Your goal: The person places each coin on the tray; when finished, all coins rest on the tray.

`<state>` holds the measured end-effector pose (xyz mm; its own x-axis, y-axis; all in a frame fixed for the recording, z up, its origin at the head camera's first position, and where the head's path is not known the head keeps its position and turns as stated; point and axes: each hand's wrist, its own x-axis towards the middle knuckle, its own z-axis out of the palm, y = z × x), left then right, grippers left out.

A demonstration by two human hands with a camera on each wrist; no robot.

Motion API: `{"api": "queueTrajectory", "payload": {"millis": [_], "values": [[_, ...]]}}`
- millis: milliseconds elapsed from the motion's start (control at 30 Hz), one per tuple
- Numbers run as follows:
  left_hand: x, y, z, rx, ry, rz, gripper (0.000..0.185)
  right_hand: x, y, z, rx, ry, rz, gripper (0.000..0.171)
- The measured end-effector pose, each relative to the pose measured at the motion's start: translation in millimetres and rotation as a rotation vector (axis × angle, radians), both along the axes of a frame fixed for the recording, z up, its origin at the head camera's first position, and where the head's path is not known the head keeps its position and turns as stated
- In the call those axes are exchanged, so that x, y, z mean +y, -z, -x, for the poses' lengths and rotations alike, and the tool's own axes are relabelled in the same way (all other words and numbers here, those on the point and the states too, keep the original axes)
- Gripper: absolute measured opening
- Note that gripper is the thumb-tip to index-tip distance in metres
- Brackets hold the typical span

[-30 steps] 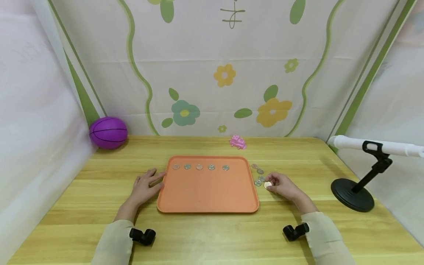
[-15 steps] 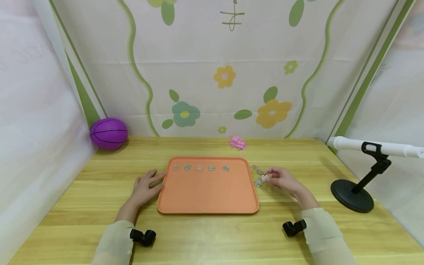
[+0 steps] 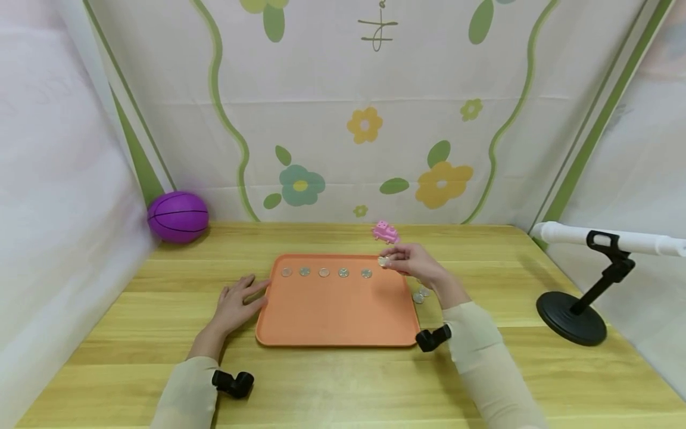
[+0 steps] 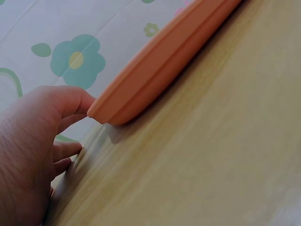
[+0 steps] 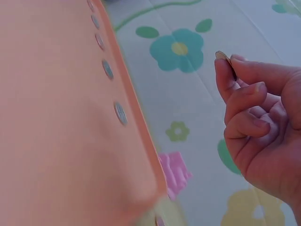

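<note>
My right hand (image 3: 415, 265) pinches a coin (image 3: 383, 261) between thumb and fingertips, over the far right part of the orange tray (image 3: 332, 313). In the right wrist view that coin (image 5: 226, 64) is seen nearly edge-on, and the other fingers are curled in. Several coins lie in a row along the tray's far side, the rightmost coin (image 3: 366, 273) left of and below the held one. My left hand (image 3: 234, 307) rests by the tray's left edge, fingertips at the rim; the left wrist view shows a fingertip against the tray's rim (image 4: 136, 80).
Loose coins (image 3: 418, 298) lie on the wooden table (image 3: 343, 387) just right of the tray, some hidden by my right hand. A pink toy (image 3: 385, 232) sits behind the tray. A purple ball (image 3: 178, 217) is at the back left, a black stand (image 3: 571, 316) at the right.
My right hand has lifted the coin from beside the loose coins and moved left and away from me, over the tray's far right. The left hand has stayed in place.
</note>
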<state>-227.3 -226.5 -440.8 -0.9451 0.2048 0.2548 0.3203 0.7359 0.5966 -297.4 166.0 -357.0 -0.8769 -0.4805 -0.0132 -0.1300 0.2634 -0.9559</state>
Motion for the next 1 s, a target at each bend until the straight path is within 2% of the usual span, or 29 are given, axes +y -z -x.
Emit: {"api": "queueTrajectory", "payload": {"millis": [167, 267, 500, 800, 1000], "values": [[-0.2, 2.0, 0.8, 0.002, 0.0, 0.003, 0.043, -39.9, 4.1, 11.0, -0.017, -0.044, 0.032, 0.031], [-0.4, 1.9, 1.4, 0.004, -0.001, 0.006, 0.043, -62.8, 3.9, 11.3, -0.04, -0.078, 0.031, 0.032], [-1.3, 1.2, 2.0, 0.005, -0.004, 0.008, 0.043, -113.1, 17.9, 13.8, -0.125, -0.065, 0.065, 0.028], [0.0, 0.5, 1.6, 0.007, -0.015, 0.018, 0.042, -154.4, 35.0, 8.7, -0.178, -0.124, 0.05, 0.029], [-0.5, 0.5, 2.2, 0.005, -0.018, 0.02, 0.042, -174.5, 48.0, 2.2, -0.197, -0.102, 0.024, 0.024]]}}
